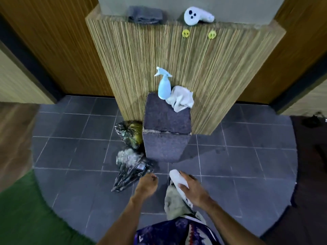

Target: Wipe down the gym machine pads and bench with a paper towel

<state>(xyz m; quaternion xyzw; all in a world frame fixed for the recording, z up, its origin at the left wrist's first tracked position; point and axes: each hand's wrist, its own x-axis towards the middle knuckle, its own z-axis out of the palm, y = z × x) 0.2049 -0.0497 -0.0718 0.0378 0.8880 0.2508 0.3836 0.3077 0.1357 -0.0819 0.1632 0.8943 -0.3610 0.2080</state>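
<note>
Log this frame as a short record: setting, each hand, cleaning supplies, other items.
setting: dark grey tiled floor, slatted wooden pillar
left hand: fingers curled, holding nothing
right hand: grips white paper towel roll
supplies: light blue spray bottle and white crumpled cloth on dark grey cube stool
other: two tied black plastic bags left of stool
</note>
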